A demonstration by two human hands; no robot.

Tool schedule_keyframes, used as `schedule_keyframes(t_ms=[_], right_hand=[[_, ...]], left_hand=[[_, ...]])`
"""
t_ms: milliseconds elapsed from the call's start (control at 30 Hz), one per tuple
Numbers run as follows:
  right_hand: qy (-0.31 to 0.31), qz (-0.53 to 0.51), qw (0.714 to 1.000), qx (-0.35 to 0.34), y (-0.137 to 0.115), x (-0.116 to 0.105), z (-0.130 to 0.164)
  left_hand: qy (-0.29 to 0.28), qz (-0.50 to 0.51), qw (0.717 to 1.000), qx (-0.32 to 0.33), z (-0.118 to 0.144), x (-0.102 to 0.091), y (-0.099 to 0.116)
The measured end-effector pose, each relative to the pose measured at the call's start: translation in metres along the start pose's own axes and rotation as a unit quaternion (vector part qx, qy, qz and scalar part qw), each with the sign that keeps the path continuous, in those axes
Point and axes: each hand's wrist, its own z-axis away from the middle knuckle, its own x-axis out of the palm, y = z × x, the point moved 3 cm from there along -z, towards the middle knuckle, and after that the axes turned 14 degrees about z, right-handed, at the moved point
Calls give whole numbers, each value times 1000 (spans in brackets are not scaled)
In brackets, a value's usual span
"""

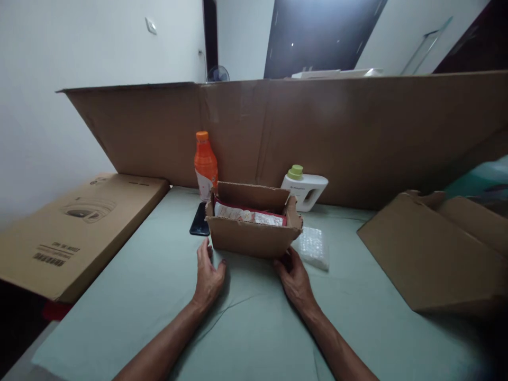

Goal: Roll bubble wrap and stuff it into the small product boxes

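A: What is seen at the far left?

B: A flat printed box (pixel 99 222), laid along the edge of the pale green table covering (pixel 254 338).

A: And next?

B: A dark phone (pixel 199 223) is partly covered from view by a small carton (pixel 254 238). Behind the phone, an orange-capped bottle (pixel 205 164) is stood in front of a tall cardboard panel (pixel 325 132).

A: How is the left hand (pixel 209 275) held?

B: Open, with thumb and fingers spread, just beside the carton's near left corner. Whether contact is made cannot be told.

A: Where is the carton?

B: It is set in the middle, its top open, and a red-and-white packet (pixel 246 213) is held inside.

A: The right hand (pixel 293 275)?

B: It is placed at the lower right corner with fingers curled; whether the carton is gripped cannot be told.

A: Further right?

B: A white jug (pixel 305 189) with a green cap is seen behind, a bubble-wrapped parcel (pixel 313 247) is laid nearer, and a brown box (pixel 436 259) is placed at the far right.
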Motion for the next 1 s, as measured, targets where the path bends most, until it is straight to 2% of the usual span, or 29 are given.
schedule_keyframes(t_ms=[67, 333, 433, 533, 700, 833, 1000], right_hand=[[8, -12, 1000, -1, 2, -1, 4], [10, 28, 999, 14, 4, -4, 7], [13, 50, 999, 9, 6, -5, 11], [19, 60, 998, 3, 8, -6, 14], [18, 85, 996, 8, 15, -5, 17], [8, 124, 992, -11, 9, -7, 20], [9, 159, 987, -23, -2, -9, 23]], left_hand=[[12, 3, 1000, -20, 8, -1, -4], [-34, 55, 994, -88, 16, 1, -20], [7, 54, 994, -94, 15, -6, -20], [34, 54, 993, -94, 3, -14, -16], [-30, 37, 991, -128, -14, -19, -19], [-14, 70, 987, -142, -7, -21, -24], [-20, 97, 983, -157, -2, -21, -24]])
